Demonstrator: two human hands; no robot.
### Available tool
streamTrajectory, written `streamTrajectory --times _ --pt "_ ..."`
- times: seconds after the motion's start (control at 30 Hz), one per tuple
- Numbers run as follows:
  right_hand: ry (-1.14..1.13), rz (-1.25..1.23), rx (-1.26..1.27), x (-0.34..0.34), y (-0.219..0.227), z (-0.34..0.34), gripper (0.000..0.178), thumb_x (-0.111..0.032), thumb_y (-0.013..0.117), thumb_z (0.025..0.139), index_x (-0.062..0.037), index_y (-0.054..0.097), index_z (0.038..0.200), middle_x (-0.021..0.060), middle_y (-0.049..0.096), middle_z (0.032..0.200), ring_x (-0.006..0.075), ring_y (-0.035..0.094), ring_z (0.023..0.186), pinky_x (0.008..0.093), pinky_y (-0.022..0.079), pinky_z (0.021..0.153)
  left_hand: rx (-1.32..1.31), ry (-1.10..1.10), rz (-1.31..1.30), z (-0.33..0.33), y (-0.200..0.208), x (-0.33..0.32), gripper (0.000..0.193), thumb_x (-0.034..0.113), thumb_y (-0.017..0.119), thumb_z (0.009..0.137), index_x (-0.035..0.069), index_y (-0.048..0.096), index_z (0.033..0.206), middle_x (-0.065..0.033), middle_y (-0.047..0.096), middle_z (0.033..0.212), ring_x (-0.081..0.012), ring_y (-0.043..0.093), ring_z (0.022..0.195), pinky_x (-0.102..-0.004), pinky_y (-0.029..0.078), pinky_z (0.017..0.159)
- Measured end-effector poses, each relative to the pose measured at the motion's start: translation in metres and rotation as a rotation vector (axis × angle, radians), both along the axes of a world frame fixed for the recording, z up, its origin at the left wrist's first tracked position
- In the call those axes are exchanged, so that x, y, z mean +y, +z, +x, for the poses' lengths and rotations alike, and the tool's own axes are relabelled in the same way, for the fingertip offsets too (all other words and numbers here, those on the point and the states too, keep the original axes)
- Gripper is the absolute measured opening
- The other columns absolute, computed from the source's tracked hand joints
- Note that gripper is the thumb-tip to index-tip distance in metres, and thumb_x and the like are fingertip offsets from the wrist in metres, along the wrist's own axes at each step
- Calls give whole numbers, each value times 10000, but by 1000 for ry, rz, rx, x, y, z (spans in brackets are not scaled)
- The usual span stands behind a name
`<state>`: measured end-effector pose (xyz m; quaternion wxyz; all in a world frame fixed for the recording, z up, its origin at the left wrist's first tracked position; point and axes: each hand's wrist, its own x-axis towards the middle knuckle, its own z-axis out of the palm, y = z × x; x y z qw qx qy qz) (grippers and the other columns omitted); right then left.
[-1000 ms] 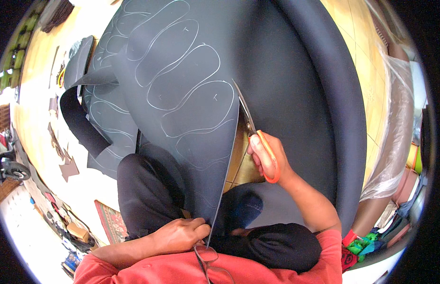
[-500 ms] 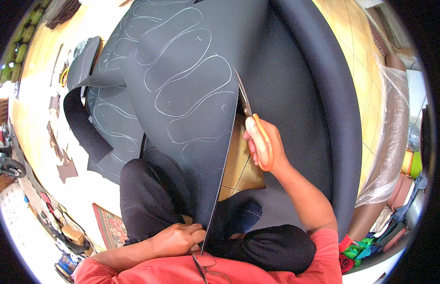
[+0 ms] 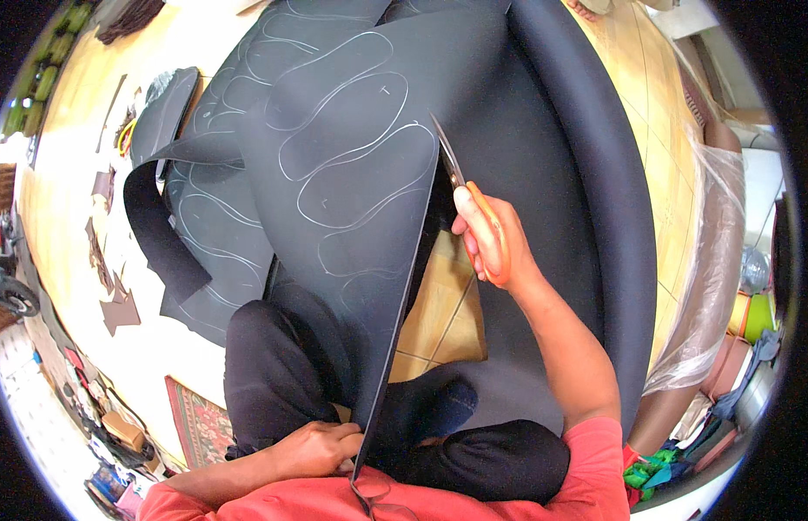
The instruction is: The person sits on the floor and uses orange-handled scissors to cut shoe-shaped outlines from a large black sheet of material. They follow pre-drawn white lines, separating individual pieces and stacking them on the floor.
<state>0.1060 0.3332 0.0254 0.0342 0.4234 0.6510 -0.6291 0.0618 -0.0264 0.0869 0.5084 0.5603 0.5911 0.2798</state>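
My right hand (image 3: pixel 491 236) is closed around the orange handles of a pair of scissors (image 3: pixel 448 154). Their blades point away from me at the head of a long cut in a black foam-like sheet (image 3: pixel 274 187). White sole-shaped outlines are drawn on the part left of the cut, and the blades run just right of one outline. Down by my lap, my left hand (image 3: pixel 317 449) grips the near end of this cut flap, whose edge rises toward the scissors; its fingertips are partly hidden. To the right lies the unmarked part of the sheet (image 3: pixel 543 200).
The sheet's far right side ends in a thick roll (image 3: pixel 625 217). Beyond it is a long roll wrapped in clear plastic (image 3: pixel 704 269). Dark scraps (image 3: pixel 119 308) lie on the tiled floor at left, near a patterned rug (image 3: pixel 195 425). Someone's bare foot (image 3: pixel 586 9) shows at the top.
My right hand and the scissors have moved slightly forward along the sheet. The gap behind the blades shows more floor. My left hand keeps its grip on the flap.
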Motion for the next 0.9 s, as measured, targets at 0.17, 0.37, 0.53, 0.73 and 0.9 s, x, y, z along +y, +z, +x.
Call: streamTrajectory --times 0.17,0.37,0.53,0.73,0.9 --pt "16 82 42 8 0 -21 684 -645 513 910 11 559 719 6 432 497 103 428 352 260 346 330 -16 58 27 -2 -4 -14 282 220 736 771 39 625 956 -118 633 887 -283 676 740 -392 583 620" --pt "-32 88 26 9 2 -49 711 -680 535 871 5 581 685 13 455 512 117 465 408 278 372 380 -45 47 0 -8 -4 -24 238 144 698 772 21 634 966 -138 647 946 -294 684 785 -385 585 652" --pt "-46 120 94 12 -2 -69 722 -670 504 900 27 551 721 8 416 496 98 416 334 249 326 309 -126 25 -8 -14 -4 -27 282 89 652 757 -4 573 1012 -191 646 1016 -353 686 846 -411 581 717" --pt "-46 142 140 20 -6 -85 709 -665 514 895 19 550 714 3 409 498 98 411 335 247 323 311 -81 -26 25 -16 -6 -33 296 79 656 736 -1 572 1008 -175 647 987 -348 686 844 -404 581 718" --pt "-86 130 155 25 -9 -106 697 -655 533 893 17 555 710 4 407 498 103 409 337 250 324 314 -139 -27 32 -22 0 -22 284 83 659 736 21 584 1003 -161 651 989 -342 686 851 -389 581 730"
